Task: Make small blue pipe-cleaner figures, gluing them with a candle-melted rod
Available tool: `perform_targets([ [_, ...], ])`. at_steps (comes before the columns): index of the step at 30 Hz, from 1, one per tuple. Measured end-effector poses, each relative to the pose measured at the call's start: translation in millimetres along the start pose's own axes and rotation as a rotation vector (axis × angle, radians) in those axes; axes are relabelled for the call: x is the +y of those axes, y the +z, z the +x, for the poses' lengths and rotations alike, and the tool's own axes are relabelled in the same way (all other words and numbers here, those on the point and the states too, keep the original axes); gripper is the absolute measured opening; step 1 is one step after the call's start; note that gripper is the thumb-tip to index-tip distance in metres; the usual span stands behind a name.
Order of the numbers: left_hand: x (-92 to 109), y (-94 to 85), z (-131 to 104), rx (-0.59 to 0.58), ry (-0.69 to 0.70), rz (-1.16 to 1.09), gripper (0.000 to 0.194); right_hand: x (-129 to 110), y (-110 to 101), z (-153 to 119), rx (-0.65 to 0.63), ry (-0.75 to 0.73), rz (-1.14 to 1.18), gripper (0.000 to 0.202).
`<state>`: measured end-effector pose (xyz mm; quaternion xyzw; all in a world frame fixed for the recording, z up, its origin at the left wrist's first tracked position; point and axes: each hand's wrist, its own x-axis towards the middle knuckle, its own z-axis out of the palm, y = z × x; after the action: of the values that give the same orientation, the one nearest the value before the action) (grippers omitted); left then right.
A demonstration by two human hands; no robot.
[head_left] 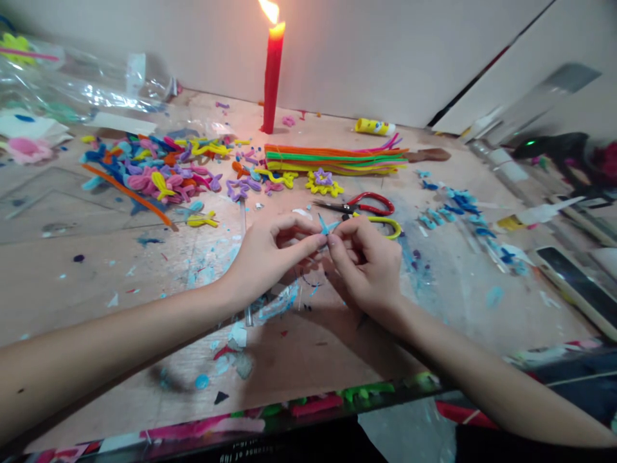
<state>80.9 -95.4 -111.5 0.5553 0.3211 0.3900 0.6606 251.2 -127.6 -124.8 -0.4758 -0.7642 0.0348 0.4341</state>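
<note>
Your left hand (270,252) and right hand (370,269) pinch a small light-blue piece (326,227), apparently mid-shaping. Bending it calls for light, even pressure.

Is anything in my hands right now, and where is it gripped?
Yes: a small light-blue piece, pinched at its lower part between the fingertips of the left hand and right hand, its thin tips poking up.
</note>
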Motion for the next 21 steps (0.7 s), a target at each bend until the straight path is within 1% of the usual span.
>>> perform_targets([
  [5, 0.3, -1.3, 0.1, -0.015, -0.041, -0.021, 0.016, 1.5, -0.2, -0.4, -0.015, 0.004, -0.003, 0.010],
  [9, 0.9, -2.3, 1.0, -0.040, -0.077, -0.034, 0.014, 0.0, -1.5, -0.1, -0.011, 0.011, -0.003, 0.011],
  [15, 0.7, -2.7, 1.9, -0.084, -0.087, -0.129, 0.018, -4.0, -3.9, 1.7, -0.028, 0.046, 0.005, 0.012],
  [21, -0.5, -4.4, 3.0, -0.099, -0.105, -0.109, 0.017, -5.8, -5.0, 3.1, -0.036, 0.067, -0.011, 0.013],
])
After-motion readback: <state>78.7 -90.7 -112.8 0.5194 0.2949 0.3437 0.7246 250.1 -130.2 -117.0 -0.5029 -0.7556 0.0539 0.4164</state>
